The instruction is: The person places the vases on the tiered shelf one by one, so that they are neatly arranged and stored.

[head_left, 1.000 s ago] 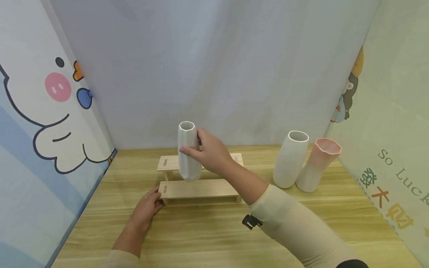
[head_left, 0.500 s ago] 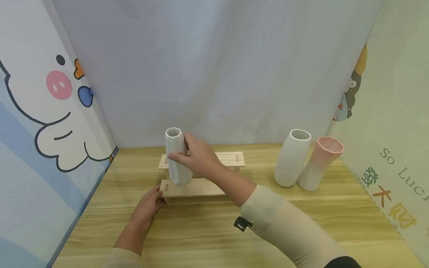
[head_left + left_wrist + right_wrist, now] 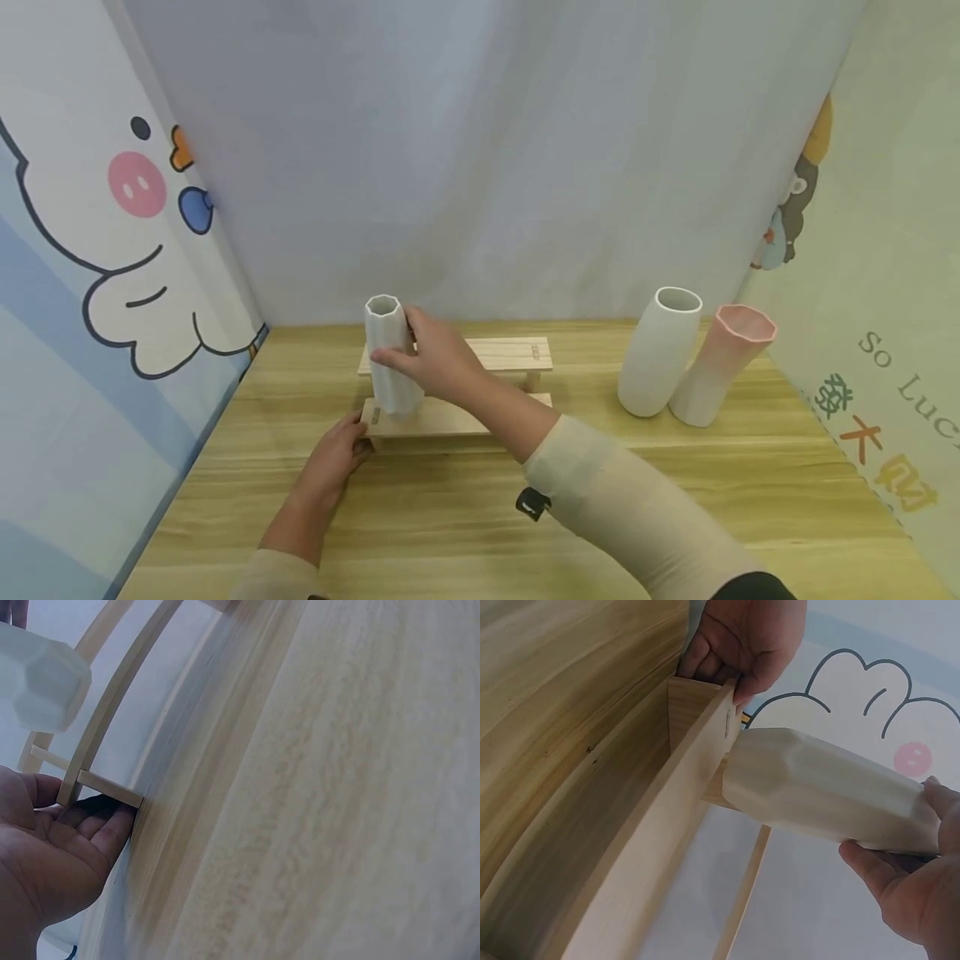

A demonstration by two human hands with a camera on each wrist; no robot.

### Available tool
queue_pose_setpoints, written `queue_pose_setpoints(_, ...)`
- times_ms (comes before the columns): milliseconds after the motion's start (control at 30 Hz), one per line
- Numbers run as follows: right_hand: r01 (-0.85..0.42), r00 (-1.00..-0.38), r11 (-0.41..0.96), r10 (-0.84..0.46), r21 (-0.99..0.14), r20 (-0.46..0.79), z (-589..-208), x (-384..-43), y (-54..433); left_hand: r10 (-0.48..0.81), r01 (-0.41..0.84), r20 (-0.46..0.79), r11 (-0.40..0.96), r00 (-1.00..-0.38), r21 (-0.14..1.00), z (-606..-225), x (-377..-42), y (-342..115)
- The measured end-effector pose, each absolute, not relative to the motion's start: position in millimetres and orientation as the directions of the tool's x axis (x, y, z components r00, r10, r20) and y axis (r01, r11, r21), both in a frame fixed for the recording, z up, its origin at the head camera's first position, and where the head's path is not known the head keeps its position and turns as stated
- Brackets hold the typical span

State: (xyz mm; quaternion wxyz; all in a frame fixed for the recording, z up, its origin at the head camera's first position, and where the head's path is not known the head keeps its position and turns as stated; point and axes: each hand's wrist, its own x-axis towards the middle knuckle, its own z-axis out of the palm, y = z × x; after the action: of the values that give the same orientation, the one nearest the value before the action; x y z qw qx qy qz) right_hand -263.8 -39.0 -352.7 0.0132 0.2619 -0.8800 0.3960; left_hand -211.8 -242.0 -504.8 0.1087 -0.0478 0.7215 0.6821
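A tall white faceted vase [image 3: 387, 337] stands nearly upright in my right hand [image 3: 442, 354], thumb on its near side and fingers around the far side. Its base is close over the left end of the lower board [image 3: 457, 419] of a two-step wooden stand. The right wrist view shows the vase [image 3: 817, 787] lengthwise, its base beside that board [image 3: 656, 817]. My left hand [image 3: 333, 458] grips the left end of the lower board. In the left wrist view, the thumb of my left hand [image 3: 56, 840] lies on the board and the fingers curl below by its leg.
The stand's higher board [image 3: 506, 355] runs behind the lower one. To the right on the wooden table [image 3: 465, 533] are a smooth white vase [image 3: 658, 358] and a pink-and-white vase [image 3: 720, 367], close together. A grey curtain [image 3: 480, 167] hangs behind the table.
My right hand has carried the white faceted vase left and slightly down, from above the stand's middle to the lower board's left end. My left hand keeps its grip on the stand.
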Motion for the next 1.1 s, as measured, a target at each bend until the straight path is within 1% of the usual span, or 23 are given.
queue_pose_setpoints(300,-0.468,-0.861,0.544,-0.459,-0.697,0.219,-362,-266,-44,0.093,-0.218,-0.226,0.082,-0.970,0.972,-505,-212,-242)
queue_pose_setpoints(667,-0.484,-0.858,0.568,-0.459,-0.666,0.232,-371,-269,-50,0.079,-0.223,-0.228,0.064,-0.971,0.973,-503,-211,-242)
queue_pose_setpoints(867,-0.481,-0.861,0.579,-0.455,-0.658,0.229,-371,-268,-50,0.080,-0.228,-0.232,0.062,-0.969,0.972,-501,-210,-242)
queue_pose_setpoints(1100,-0.495,-0.851,0.572,-0.473,-0.655,0.230,-370,-268,-51,0.075,-0.232,-0.236,0.054,-0.969,0.971,-502,-211,-242)
